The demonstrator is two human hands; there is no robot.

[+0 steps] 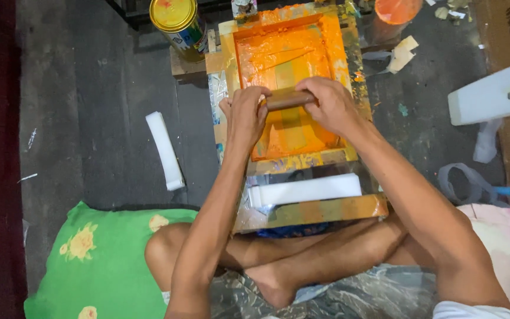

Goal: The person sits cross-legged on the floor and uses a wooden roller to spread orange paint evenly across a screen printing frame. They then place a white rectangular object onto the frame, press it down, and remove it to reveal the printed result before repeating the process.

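A screen-printing frame (pixel 225 47) smeared with orange ink lies on the floor in front of my crossed legs. Both hands grip a brown wooden squeegee handle (pixel 287 98) across the middle of the screen. My left hand (pixel 246 112) holds its left end and my right hand (pixel 329 103) holds its right end. The blade under the handle is hidden by my hands. Orange ink (pixel 281 53) covers the mesh beyond the squeegee. A white rectangular strip (pixel 308 189) lies under the clear near part of the frame.
A yellow-lidded tin can (pixel 178 20) stands at the far left of the frame, and an orange-stained container (pixel 396 10) at the far right. A white foam strip (pixel 165 150) lies on the dark floor to the left. A white block (pixel 494 94) sits right. A green cushion (pixel 95 254) lies near left.
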